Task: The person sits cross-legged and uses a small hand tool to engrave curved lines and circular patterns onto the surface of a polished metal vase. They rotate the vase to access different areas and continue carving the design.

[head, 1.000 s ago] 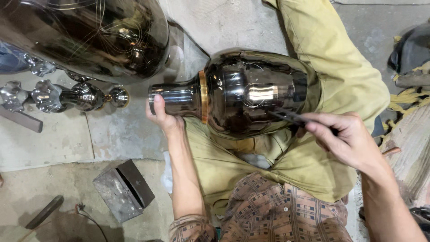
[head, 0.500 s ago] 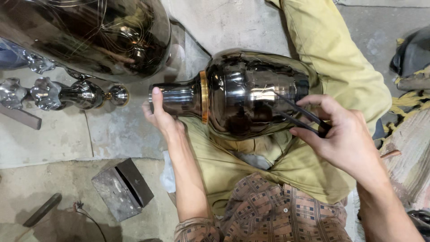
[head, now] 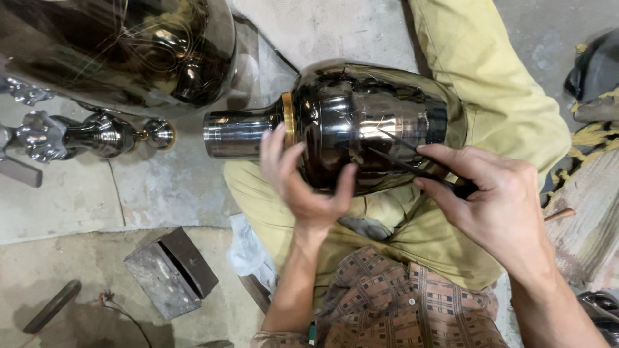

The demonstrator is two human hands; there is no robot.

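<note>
Seen from above, seated on a concrete floor [head: 348, 26] with legs in yellow-green trousers [head: 490, 84] folded. At centre, lying sideways across the lap, a dark polished metal vase [head: 361, 122], narrow neck pointing to 9 o'clock, a brass ring where neck meets body. At 11 o'clock, well apart, a larger dark glossy vessel [head: 129, 51]. Left hand [head: 303, 183] rising from 6 o'clock, fingers spread and curved over the vase's shoulder, thumb pressed on its belly; a steadying hold, not a closed fist. Right hand [head: 496, 200] entering from 4 o'clock, fingers pinched tight around a thin dark pointed tool [head: 412, 164], tip touching the vase's belly. At 7 o'clock, a grey metal block [head: 171, 270] on the floor. At 9 o'clock, a small shiny metal finial piece [head: 97, 135] lying on its side. No packages, labels or signs legible.
</note>
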